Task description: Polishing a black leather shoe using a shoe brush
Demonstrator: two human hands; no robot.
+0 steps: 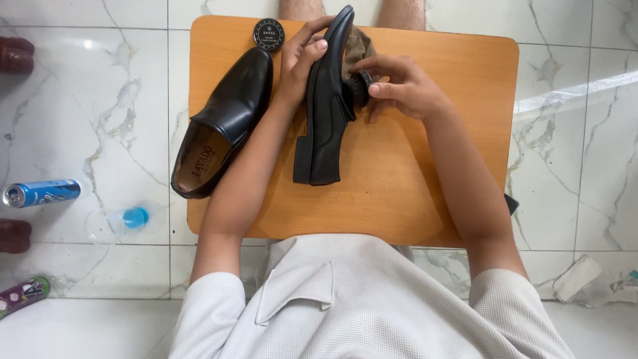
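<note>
My left hand [301, 61] grips a black leather shoe [327, 113] that stands on its side on a small wooden table [399, 193], toe pointing away from me. My right hand [402, 86] holds a dark shoe brush [359, 88] against the shoe's upper side. A brownish cloth [355, 50] lies behind the shoe near my fingers. A second black shoe [226, 123] rests flat on the table's left side, partly over the edge, with its tan insole showing. A round black polish tin [268, 34] sits at the table's far edge.
The table stands on a white marble floor [100, 100]. On the left lie a blue can [41, 193], a clear plastic bottle with a blue cap [125, 219], dark red shoes [16, 54] and a purple can [23, 296]. A crumpled white rag [577, 279] lies right.
</note>
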